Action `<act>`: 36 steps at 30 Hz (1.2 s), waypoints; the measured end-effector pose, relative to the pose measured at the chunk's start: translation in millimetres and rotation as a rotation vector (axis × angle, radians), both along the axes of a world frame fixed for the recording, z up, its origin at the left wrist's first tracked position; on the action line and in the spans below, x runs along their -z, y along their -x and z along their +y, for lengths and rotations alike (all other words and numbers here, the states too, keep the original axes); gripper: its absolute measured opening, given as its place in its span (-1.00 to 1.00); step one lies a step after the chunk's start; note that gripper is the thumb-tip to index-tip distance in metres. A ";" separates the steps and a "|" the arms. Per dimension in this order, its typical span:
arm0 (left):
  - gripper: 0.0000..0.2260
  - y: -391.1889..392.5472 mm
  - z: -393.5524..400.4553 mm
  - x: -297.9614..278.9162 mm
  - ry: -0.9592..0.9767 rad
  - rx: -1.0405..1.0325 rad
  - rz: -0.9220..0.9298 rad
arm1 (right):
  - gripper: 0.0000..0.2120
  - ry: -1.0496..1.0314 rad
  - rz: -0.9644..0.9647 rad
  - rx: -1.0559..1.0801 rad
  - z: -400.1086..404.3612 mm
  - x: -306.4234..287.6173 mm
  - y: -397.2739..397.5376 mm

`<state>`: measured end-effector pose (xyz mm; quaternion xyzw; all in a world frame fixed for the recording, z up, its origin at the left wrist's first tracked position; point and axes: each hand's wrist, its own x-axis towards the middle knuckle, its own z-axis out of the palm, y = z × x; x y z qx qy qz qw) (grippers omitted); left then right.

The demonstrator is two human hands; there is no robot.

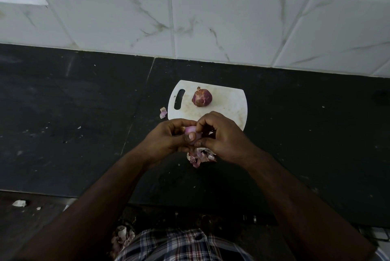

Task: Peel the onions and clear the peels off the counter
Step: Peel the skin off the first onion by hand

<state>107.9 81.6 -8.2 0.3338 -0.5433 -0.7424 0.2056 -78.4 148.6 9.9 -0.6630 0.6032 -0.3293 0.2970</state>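
A small pale-purple onion [191,131] is held between both hands just in front of the white cutting board [230,108]. My left hand [168,138] grips it from the left with the thumb across its front. My right hand [223,136] pinches at its right side with curled fingers. A second red onion [202,97], still in its skin, lies on the board. A heap of peels [200,156] sits on the black counter [73,113] right under my hands. One loose peel [163,112] lies by the board's left edge.
White marble-look tiles [211,18] form the wall behind the counter. More peels [123,236] lie on the floor below the counter's front edge, and a pale scrap [19,203] lies at the lower left.
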 end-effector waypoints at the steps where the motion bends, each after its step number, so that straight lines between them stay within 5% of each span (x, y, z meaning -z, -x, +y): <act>1: -0.61 -0.2 -0.4 0.6 -0.002 -0.003 0.000 | -0.74 -0.007 0.025 -0.006 -0.4 -0.4 0.4; 5: -0.58 -1.7 -3.1 2.2 -0.012 -0.028 0.008 | -0.78 0.007 0.015 0.012 0.0 1.5 -0.2; 12: -0.64 -1.7 -1.4 0.1 -0.183 -0.112 0.123 | -0.90 -0.046 -0.268 0.257 3.0 8.4 -5.3; 22: -0.62 6.7 6.6 2.3 -0.101 -0.176 0.121 | -0.88 0.148 0.038 0.402 5.7 15.3 -17.3; 27: -0.64 1.3 3.3 4.1 -0.182 -0.141 0.171 | -0.89 -0.044 0.026 0.344 6.2 19.6 6.6; 32: -0.62 -0.5 3.3 6.9 -0.229 -0.134 0.219 | -0.82 -0.003 -0.049 0.376 7.2 7.3 7.9; 36: -0.60 1.5 2.8 7.1 -0.261 -0.160 0.257 | -0.82 -0.087 0.165 0.208 5.7 1.9 6.4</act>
